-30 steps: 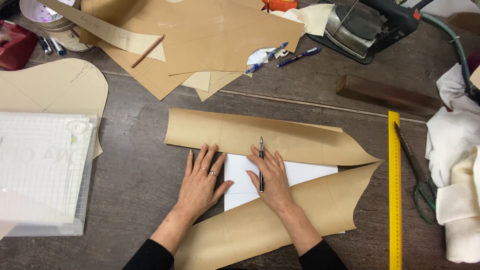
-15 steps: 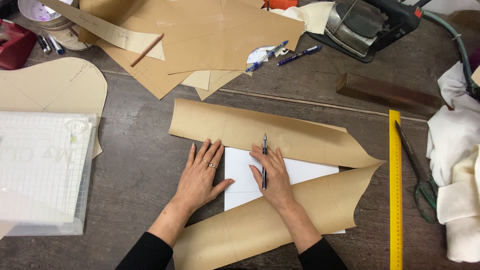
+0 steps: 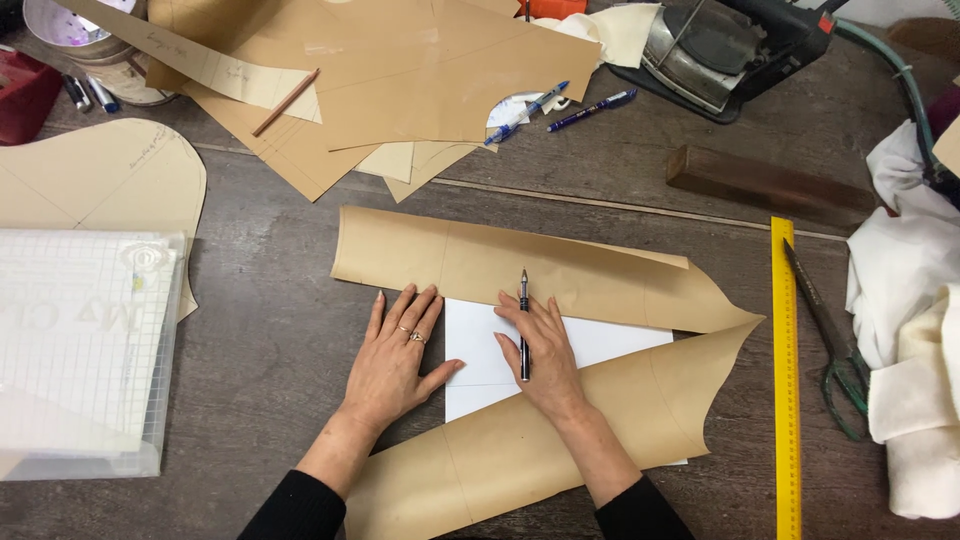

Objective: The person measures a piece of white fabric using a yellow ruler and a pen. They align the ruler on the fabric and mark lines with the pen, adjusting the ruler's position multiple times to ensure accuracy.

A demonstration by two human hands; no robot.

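Left hand (image 3: 400, 355) lies flat, palm down, fingers spread, rings on one finger; it presses partly on the wooden table (image 3: 260, 330) and partly on the left edge of a white sheet of paper (image 3: 600, 345). Right hand (image 3: 540, 355) also rests flat on the white sheet, a dark pen (image 3: 523, 325) pinned loosely between its fingers, tip pointing away from the body. White sheet sits mid-table between two curled brown paper pattern pieces: upper one (image 3: 520, 265) just above the fingertips, lower one (image 3: 560, 440) overlapping the sheet's near edge and running under the right forearm. Yellow ruler (image 3: 785, 380) lies to the right, well apart, with scissors (image 3: 825, 335) just beside it.
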